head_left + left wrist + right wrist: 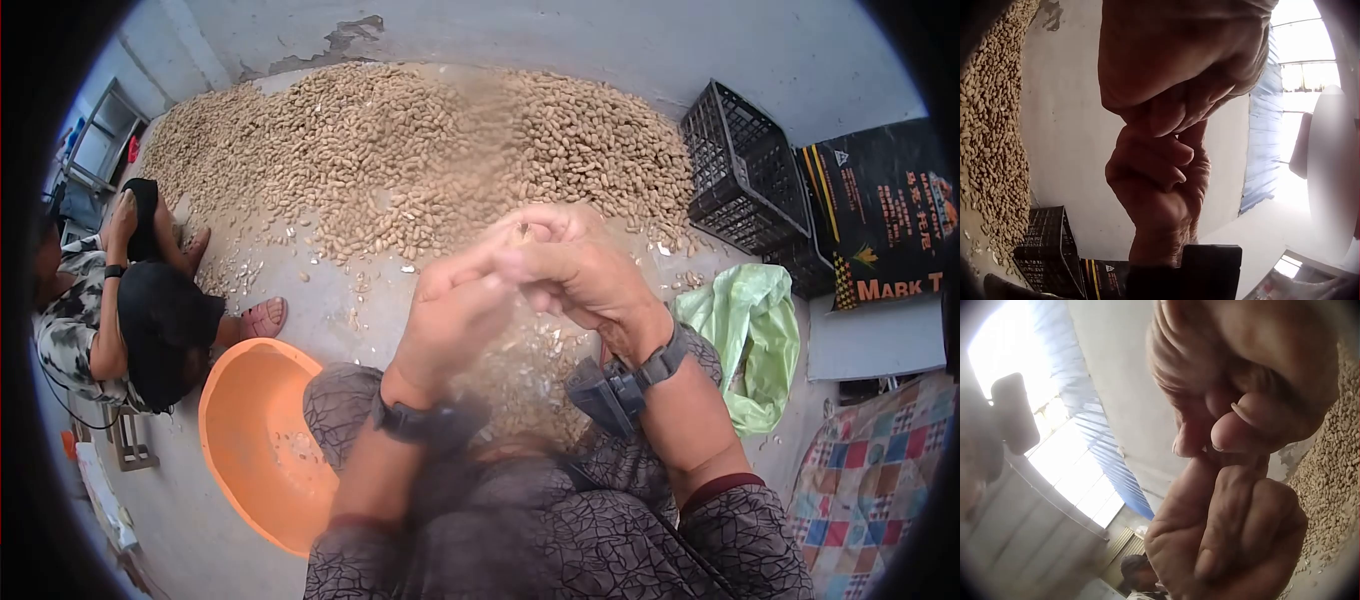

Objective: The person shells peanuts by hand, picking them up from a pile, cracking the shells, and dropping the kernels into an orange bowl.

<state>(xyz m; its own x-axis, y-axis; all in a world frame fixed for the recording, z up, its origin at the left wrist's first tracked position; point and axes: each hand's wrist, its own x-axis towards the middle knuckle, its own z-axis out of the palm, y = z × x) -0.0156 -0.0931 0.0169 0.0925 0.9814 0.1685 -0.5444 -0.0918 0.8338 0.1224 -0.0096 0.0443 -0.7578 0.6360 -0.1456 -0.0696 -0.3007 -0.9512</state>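
Both hands meet above the lap in the head view, fingertips together. The left hand (450,315), slightly blurred, has its fingers curled in and pinches a small tan thing, apparently a peanut (524,232). From the other side the right hand (592,262) pinches it too, with fingers bent. Fingers hide most of it. In the left wrist view the left hand (1179,56) is above and the right hand (1157,181) below, touching. The right wrist view has the right hand (1254,381) over the curled left hand (1229,531); the peanut is hidden there.
Peanuts (390,130) lie heaped along the wall. An orange basin (255,440) stands at left, near a seated person (105,310). At right are a green bag (745,330), black crates (745,170) and a black printed sack (880,210). Shell bits (530,375) litter the floor.
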